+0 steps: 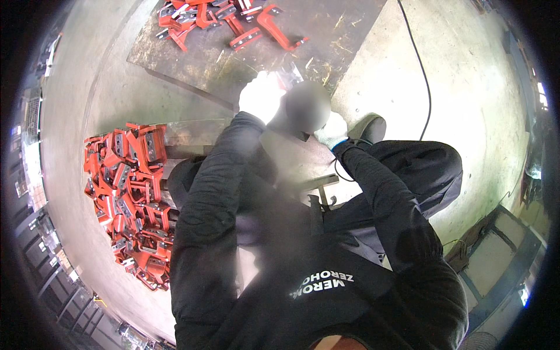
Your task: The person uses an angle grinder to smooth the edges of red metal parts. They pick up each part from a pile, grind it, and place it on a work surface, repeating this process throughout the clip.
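My left hand, in a white glove and washed out by glare, is closed at the near edge of a dark metal plate. Against its fingers shows a red metal bracket with a pale steel edge, mostly hidden. My right hand, also gloved, is closed just to the right and nearer to me. What it grips is hidden behind a round grey blur between the hands; a dark edge shows below the blur. More red brackets lie heaped on the plate's far part.
A big pile of red brackets with dark metal faces stands at my left. A black cable runs over the pale floor on the right. My shoe and bent leg are beside my right hand. A small metal piece sits between my legs.
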`<action>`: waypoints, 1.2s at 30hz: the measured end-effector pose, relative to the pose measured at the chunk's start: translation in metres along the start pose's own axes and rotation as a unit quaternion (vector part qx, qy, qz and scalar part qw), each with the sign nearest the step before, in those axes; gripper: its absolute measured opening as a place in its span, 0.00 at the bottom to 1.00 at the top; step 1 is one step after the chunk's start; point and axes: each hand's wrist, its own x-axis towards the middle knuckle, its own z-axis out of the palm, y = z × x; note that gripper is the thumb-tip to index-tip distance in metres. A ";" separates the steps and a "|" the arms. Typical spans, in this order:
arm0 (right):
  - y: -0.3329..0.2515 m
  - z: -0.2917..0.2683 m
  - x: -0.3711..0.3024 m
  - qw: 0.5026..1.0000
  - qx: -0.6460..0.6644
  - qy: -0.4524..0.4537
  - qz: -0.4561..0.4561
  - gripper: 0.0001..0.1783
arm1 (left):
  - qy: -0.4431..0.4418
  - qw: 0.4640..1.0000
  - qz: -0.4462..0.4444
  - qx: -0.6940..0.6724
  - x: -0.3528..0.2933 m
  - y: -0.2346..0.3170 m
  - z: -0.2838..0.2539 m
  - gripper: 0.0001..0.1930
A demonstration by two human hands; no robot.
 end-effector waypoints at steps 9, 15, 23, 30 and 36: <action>0.014 -0.015 0.017 0.995 0.037 0.096 0.014 0.51 | -0.015 1.000 0.023 -0.006 0.003 -0.010 0.004 0.26; 0.000 0.011 0.082 0.995 0.095 -0.013 -0.029 0.49 | -0.020 0.998 0.051 -0.012 0.002 -0.016 0.002 0.24; 0.030 0.052 0.137 0.992 -0.081 -0.048 -0.079 0.34 | -0.017 0.998 0.054 -0.014 0.009 -0.008 0.007 0.24; 0.032 0.028 0.113 0.977 -0.098 -0.142 -0.129 0.30 | -0.006 0.999 0.051 -0.009 0.008 -0.007 0.008 0.23; 0.004 -0.013 0.055 0.980 -0.020 -0.173 -0.096 0.40 | -0.014 0.999 0.037 -0.008 0.009 -0.011 0.010 0.22</action>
